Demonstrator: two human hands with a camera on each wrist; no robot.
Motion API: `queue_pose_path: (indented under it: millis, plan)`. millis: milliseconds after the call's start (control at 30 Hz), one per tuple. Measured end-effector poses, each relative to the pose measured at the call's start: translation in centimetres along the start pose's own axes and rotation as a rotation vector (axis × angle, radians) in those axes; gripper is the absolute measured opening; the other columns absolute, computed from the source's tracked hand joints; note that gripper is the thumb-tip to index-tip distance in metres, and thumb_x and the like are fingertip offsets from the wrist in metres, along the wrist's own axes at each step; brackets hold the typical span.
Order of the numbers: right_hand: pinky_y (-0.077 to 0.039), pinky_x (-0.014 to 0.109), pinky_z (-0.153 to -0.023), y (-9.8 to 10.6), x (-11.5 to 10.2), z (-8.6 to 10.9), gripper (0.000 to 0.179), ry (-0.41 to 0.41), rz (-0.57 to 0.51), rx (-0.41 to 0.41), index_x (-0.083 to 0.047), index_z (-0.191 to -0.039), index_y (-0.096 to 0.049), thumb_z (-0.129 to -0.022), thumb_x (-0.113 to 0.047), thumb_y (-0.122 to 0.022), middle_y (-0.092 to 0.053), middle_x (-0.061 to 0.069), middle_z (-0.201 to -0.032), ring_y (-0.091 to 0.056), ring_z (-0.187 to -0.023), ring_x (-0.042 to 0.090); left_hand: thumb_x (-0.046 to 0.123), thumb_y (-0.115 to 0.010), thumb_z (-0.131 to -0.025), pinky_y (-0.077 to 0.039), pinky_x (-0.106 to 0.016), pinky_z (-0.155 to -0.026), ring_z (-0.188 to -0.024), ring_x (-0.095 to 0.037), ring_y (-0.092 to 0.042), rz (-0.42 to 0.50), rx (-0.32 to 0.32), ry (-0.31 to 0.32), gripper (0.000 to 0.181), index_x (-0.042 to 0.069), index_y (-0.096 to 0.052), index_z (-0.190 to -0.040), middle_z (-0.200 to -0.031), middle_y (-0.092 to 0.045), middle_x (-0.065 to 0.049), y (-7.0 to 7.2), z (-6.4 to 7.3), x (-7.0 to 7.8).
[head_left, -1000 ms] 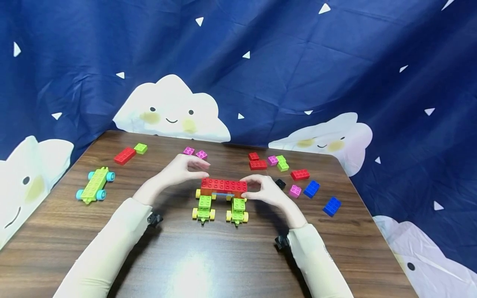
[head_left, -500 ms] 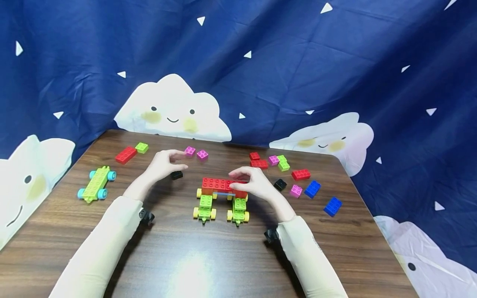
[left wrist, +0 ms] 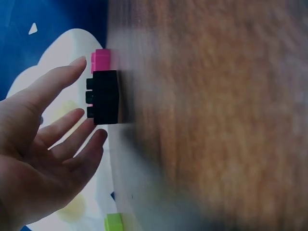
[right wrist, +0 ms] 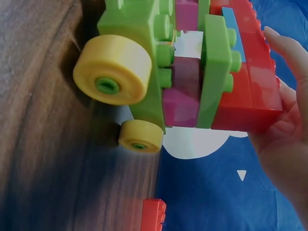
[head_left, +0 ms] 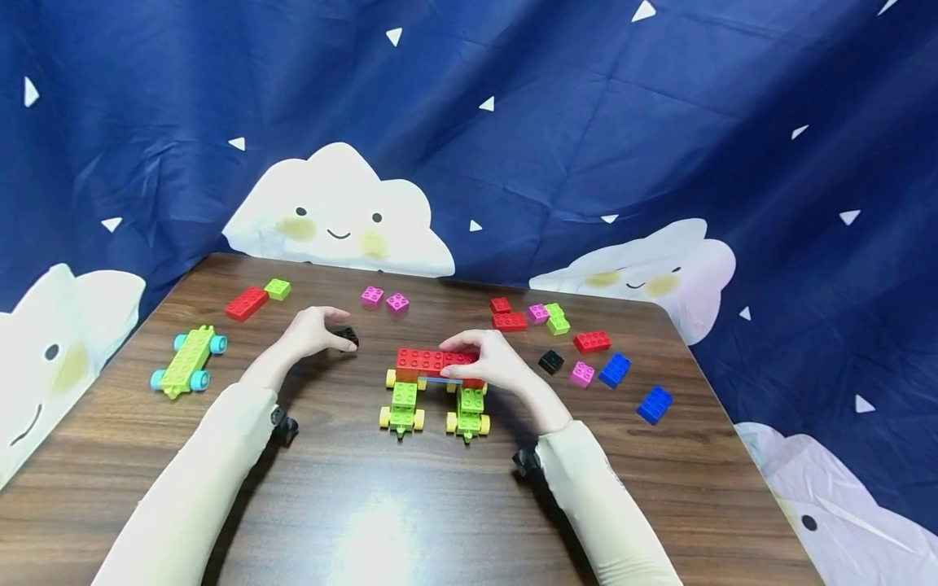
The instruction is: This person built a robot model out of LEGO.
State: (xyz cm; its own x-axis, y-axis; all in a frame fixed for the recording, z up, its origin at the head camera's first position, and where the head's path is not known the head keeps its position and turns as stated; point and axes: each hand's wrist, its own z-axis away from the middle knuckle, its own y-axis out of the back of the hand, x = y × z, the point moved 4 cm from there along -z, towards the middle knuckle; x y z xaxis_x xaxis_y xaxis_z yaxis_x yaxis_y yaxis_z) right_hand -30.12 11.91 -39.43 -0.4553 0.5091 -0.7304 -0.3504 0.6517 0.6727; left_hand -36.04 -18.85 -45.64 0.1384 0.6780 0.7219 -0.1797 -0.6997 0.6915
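In the head view my left hand (head_left: pixel 313 333) reaches round a black brick (head_left: pixel 347 337), thumb and fingers spread. The left wrist view shows a gap between the fingertips and that brick's studded top. My right hand (head_left: pixel 493 361) lies over the right part of a row of red bricks (head_left: pixel 420 363), thumb on the near side and fingers curved over the far side. These red bricks top a toy vehicle with two green wheeled bases (head_left: pixel 402 417) and yellow wheels (right wrist: pixel 113 70). Pink bricks (right wrist: pixel 182 91) and a blue piece (right wrist: pixel 234 33) show within the build.
A lime wheeled base (head_left: pixel 186 362) with blue wheels stands at the left. A red brick (head_left: pixel 246 303), a lime brick (head_left: pixel 278 289) and two pink bricks lie at the back. Right of the vehicle are another black brick (head_left: pixel 551 362), blue bricks (head_left: pixel 655 404) and several others.
My left hand has moved left from beside the vehicle to the black brick. My right hand has slid left along the red bricks. The vehicle has stayed in place.
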Motion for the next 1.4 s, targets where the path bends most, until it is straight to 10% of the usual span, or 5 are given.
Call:
queue_pose_path:
  millis: [933, 1400]
  plan:
    - [-0.051, 0.026, -0.081, -0.5, 0.6, -0.2, 0.032, -0.003, 0.026, 0.032, -0.008, -0.107, -0.075, -0.078, -0.019, -0.082, -0.075, 0.005, -0.099, -0.063, -0.087, 0.011, 0.014, -0.081, -0.075, -0.047, -0.046, -0.093, -0.103, -0.033, -0.063, -0.057, -0.052, 0.033, 0.048, -0.006, -0.065, -0.115, -0.111, -0.069, -0.023, -0.6, -0.5, -0.1]
    - [-0.051, 0.027, -0.082, -0.4, 0.4, -0.1, 0.031, -0.006, 0.025, 0.032, -0.008, -0.107, -0.075, -0.079, -0.02, -0.081, -0.076, 0.005, -0.1, -0.064, -0.088, 0.011, 0.014, -0.08, -0.076, -0.05, -0.049, -0.091, -0.1, -0.036, -0.065, 0.011, 0.039, -0.118, 0.049, -0.003, -0.064, -0.12, -0.113, -0.068, -0.024, 1.0, 1.1, 4.9]
